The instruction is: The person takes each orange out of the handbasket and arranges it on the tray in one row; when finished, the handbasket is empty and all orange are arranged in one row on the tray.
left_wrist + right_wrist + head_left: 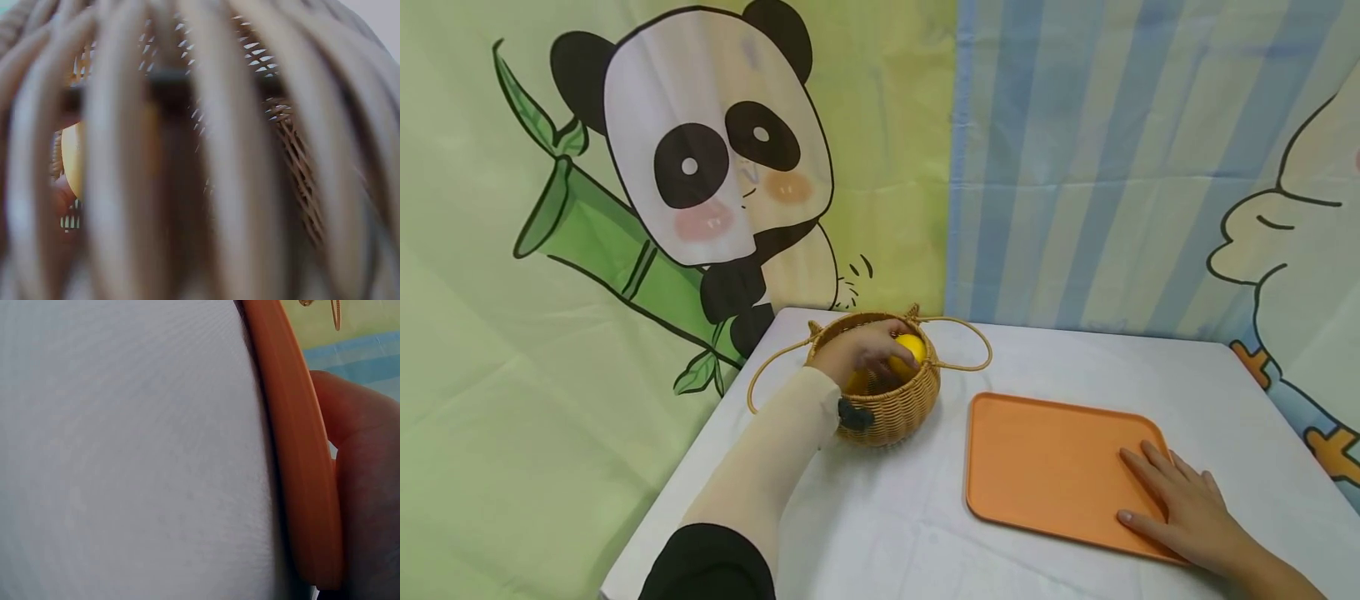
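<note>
My left hand [867, 346] reaches into a wicker basket [891, 421] at the back of the table. Its fingers and thumb grip a smooth, round yellow thing [910, 353] near the basket's right inner wall. Between the blurred basket strands in the left wrist view, part of this yellow thing [73, 156] shows. Another yellow patch [856, 382] lies deeper in the basket, mostly hidden by the hand. My right hand [1187, 508] rests with spread fingers on the right edge of an orange tray [1060, 467]. The right wrist view shows the tray's side [300, 450] close up.
Thin loop handles [973, 343] stick out from both sides of the basket. The tray lies flat on a white table [880, 533], right of the basket. Behind the table hangs a printed cloth [887, 167] with a panda and stripes.
</note>
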`<state>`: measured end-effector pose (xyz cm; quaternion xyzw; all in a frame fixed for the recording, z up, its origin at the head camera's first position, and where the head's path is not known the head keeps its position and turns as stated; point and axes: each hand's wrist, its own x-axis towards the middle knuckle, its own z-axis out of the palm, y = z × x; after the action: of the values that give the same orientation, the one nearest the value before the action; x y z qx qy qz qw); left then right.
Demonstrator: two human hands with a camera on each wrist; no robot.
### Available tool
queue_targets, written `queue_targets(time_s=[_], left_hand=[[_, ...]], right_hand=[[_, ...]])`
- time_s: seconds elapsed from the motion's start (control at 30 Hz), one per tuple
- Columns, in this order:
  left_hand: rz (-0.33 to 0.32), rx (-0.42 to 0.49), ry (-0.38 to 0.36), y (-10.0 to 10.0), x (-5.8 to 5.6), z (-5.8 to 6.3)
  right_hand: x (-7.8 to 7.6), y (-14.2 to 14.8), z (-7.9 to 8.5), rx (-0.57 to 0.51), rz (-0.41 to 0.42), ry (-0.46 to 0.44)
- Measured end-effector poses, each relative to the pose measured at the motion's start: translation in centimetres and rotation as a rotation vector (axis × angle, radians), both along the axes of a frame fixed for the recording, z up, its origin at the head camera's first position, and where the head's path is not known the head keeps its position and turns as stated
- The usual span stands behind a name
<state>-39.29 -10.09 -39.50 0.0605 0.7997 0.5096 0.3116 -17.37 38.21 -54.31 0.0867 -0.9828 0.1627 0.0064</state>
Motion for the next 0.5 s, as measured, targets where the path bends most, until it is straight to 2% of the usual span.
queue_targets(time_s=[0.3, 0.5], left_hand=[[-0.019, -0.042, 0.036, -0.9, 0.7, 2.2], [-0.020, -0.027, 0.042, -1.7, 0.9, 2.9]], right_hand=[[0.0, 0.0, 0.2, 0.001, 0.007, 0.002], [0.1, -0.1, 0.4, -0.004, 0.006, 0.001]])
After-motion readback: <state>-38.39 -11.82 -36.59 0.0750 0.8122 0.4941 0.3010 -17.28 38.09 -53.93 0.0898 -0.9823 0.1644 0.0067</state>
